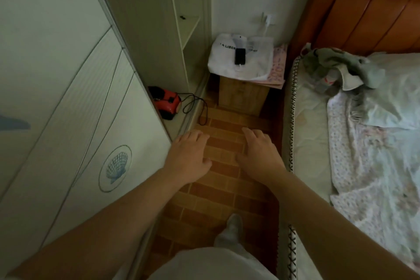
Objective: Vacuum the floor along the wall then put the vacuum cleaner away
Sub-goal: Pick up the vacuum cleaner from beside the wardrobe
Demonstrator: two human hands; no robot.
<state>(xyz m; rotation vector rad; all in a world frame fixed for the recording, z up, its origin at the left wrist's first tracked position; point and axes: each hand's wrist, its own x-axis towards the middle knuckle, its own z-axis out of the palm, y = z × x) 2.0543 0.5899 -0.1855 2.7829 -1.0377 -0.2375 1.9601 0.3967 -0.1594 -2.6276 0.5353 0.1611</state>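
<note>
A small red and black vacuum cleaner (167,104) sits on the bottom shelf of the open wardrobe, partly hidden behind the sliding door (68,109). Its black cord (200,109) loops out over the sill onto the brick-patterned floor (218,191). My left hand (188,157) and my right hand (259,152) are stretched out side by side above the floor, palms down, fingers apart, holding nothing. Both are a short way in front of the vacuum cleaner and apart from it.
A narrow strip of floor runs between the wardrobe on the left and the bed (341,143) on the right. A wooden nightstand (243,95) at the far end carries a white bag and a charging phone (240,56). My socked foot (233,227) stands below.
</note>
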